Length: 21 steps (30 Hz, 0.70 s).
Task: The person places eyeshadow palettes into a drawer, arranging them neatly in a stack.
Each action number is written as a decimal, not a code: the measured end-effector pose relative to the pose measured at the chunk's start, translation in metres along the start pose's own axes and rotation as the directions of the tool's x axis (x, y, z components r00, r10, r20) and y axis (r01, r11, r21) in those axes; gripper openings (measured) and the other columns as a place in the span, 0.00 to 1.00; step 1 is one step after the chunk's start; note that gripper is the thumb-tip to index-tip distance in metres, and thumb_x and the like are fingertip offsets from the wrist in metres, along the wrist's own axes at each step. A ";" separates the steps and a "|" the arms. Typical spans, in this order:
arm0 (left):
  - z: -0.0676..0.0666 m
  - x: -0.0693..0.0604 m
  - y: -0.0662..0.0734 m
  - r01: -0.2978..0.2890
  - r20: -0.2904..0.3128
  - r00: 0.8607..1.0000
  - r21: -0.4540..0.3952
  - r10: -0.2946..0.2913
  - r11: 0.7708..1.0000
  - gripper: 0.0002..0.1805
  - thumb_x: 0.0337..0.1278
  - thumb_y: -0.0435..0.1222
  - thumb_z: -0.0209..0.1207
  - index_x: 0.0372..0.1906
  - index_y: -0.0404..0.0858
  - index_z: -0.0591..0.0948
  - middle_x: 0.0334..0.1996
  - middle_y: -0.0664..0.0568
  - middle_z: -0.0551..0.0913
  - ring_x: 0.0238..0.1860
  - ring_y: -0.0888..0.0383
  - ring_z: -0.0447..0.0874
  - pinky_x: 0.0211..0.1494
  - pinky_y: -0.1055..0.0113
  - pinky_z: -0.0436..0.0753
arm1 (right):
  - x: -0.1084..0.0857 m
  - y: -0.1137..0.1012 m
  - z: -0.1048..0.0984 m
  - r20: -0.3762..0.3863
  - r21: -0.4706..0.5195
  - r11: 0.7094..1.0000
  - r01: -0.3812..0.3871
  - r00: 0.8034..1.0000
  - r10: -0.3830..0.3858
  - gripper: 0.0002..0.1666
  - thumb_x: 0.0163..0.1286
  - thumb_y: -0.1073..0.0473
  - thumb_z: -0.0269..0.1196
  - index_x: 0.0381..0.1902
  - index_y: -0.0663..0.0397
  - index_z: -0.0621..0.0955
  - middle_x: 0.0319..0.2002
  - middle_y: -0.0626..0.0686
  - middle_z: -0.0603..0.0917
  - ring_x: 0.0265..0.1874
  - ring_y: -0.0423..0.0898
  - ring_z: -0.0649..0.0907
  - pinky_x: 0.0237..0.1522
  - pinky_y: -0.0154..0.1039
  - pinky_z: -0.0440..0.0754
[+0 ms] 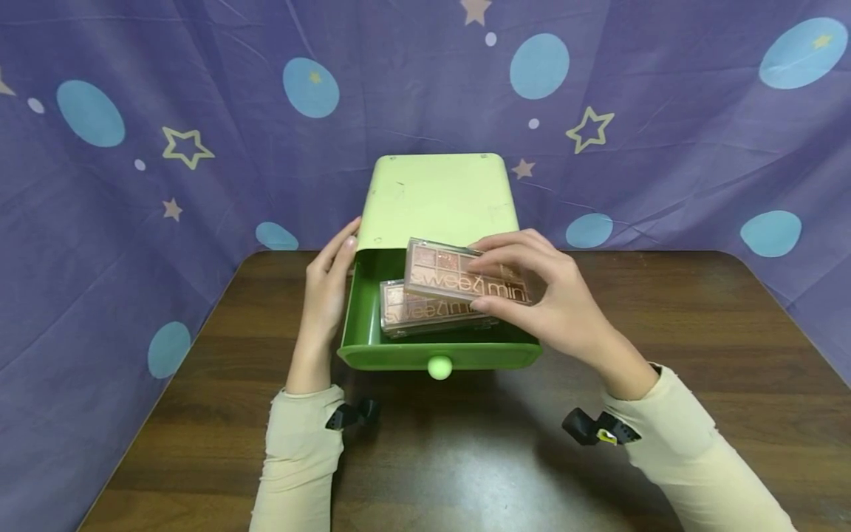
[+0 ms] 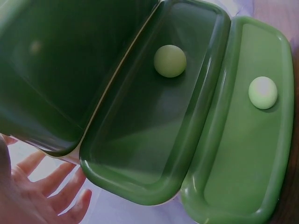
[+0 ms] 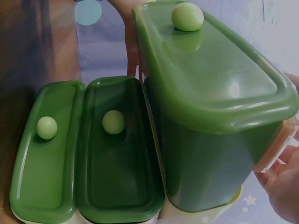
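Observation:
In the head view, my right hand pinches a clear-lidded eyeshadow palette between thumb and fingers, slightly tilted, over a pulled-out green drawer. Under it, a similar palette lies inside the drawer; whether more are stacked beneath, I cannot tell. My left hand rests along the left side of the pale green cabinet, its fingers extended. The left wrist view shows that hand with spread fingers by the cabinet's side. The held palette's edge shows beside the drawer in the right wrist view.
Below the open drawer are two closed drawers, a middle one and a bottom one, each with a round knob. The cabinet stands on a brown wooden table, with a purple patterned curtain close behind it.

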<state>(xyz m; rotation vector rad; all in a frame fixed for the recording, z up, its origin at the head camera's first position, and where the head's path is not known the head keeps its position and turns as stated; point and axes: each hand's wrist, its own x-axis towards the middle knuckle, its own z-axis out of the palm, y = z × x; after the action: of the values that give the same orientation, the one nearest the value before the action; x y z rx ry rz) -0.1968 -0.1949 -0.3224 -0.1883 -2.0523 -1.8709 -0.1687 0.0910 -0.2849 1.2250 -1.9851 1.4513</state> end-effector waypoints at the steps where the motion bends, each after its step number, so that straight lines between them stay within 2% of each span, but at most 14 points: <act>1: 0.000 0.000 0.000 0.000 -0.001 1.000 -0.001 0.000 1.000 0.22 0.76 0.42 0.49 0.69 0.42 0.74 0.66 0.51 0.75 0.53 0.58 0.79 0.51 0.65 0.82 | 0.002 0.001 0.001 0.007 -0.005 1.000 -0.002 1.000 0.002 0.24 0.49 0.74 0.75 0.47 0.59 0.86 0.52 0.54 0.83 0.54 0.51 0.76 0.55 0.37 0.76; 3: 0.000 0.000 0.000 -0.001 -0.001 1.000 -0.004 0.001 1.000 0.22 0.76 0.42 0.49 0.69 0.42 0.74 0.66 0.50 0.75 0.51 0.58 0.79 0.50 0.67 0.82 | 0.005 0.001 0.002 0.030 -0.017 1.000 -0.007 1.000 0.008 0.24 0.50 0.72 0.76 0.47 0.57 0.86 0.52 0.53 0.83 0.55 0.49 0.77 0.54 0.37 0.75; 6: 0.001 0.000 0.000 -0.004 -0.002 1.000 -0.009 0.004 1.000 0.22 0.76 0.42 0.49 0.69 0.42 0.74 0.65 0.49 0.75 0.49 0.59 0.79 0.48 0.68 0.82 | 0.010 0.002 0.003 0.088 -0.062 0.998 -0.015 0.996 0.020 0.23 0.51 0.68 0.77 0.47 0.53 0.87 0.52 0.49 0.83 0.51 0.46 0.77 0.47 0.37 0.73; 10: 0.001 0.000 0.000 -0.008 -0.002 1.000 -0.016 0.008 1.000 0.22 0.76 0.41 0.49 0.69 0.41 0.74 0.65 0.49 0.76 0.49 0.60 0.79 0.48 0.69 0.82 | 0.015 0.006 0.006 0.208 -0.113 0.993 -0.025 0.977 0.048 0.22 0.53 0.62 0.78 0.48 0.49 0.87 0.52 0.45 0.83 0.44 0.42 0.76 0.41 0.36 0.74; 14: 0.001 -0.001 0.001 -0.002 0.000 1.000 -0.027 0.002 1.000 0.22 0.76 0.41 0.49 0.69 0.41 0.74 0.65 0.49 0.75 0.49 0.59 0.80 0.48 0.70 0.82 | 0.017 0.012 0.010 0.306 -0.174 0.985 -0.012 0.950 0.066 0.21 0.54 0.56 0.78 0.47 0.48 0.87 0.52 0.45 0.83 0.48 0.41 0.78 0.45 0.37 0.76; 16: 0.001 -0.001 0.000 0.002 -0.001 1.000 -0.029 -0.002 1.000 0.22 0.76 0.41 0.49 0.69 0.41 0.73 0.65 0.49 0.75 0.49 0.59 0.80 0.47 0.70 0.82 | 0.017 0.014 0.011 0.328 -0.203 0.979 -0.001 0.942 0.069 0.22 0.53 0.54 0.78 0.47 0.48 0.87 0.52 0.45 0.83 0.52 0.41 0.78 0.48 0.38 0.77; 21: 0.000 -0.002 0.001 0.005 -0.003 1.000 -0.027 -0.005 1.000 0.22 0.76 0.42 0.49 0.69 0.41 0.73 0.65 0.48 0.76 0.45 0.60 0.81 0.46 0.70 0.83 | 0.021 0.015 0.014 0.358 -0.273 0.962 0.022 0.930 0.080 0.26 0.51 0.50 0.79 0.49 0.48 0.86 0.54 0.46 0.82 0.52 0.41 0.77 0.51 0.39 0.76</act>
<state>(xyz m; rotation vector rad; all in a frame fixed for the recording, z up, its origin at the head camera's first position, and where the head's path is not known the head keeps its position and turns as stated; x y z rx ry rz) -0.1951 -0.1940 -0.3222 -0.1867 -2.0279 -1.9020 -0.1898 0.0705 -0.2829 1.4227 -2.3603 0.9631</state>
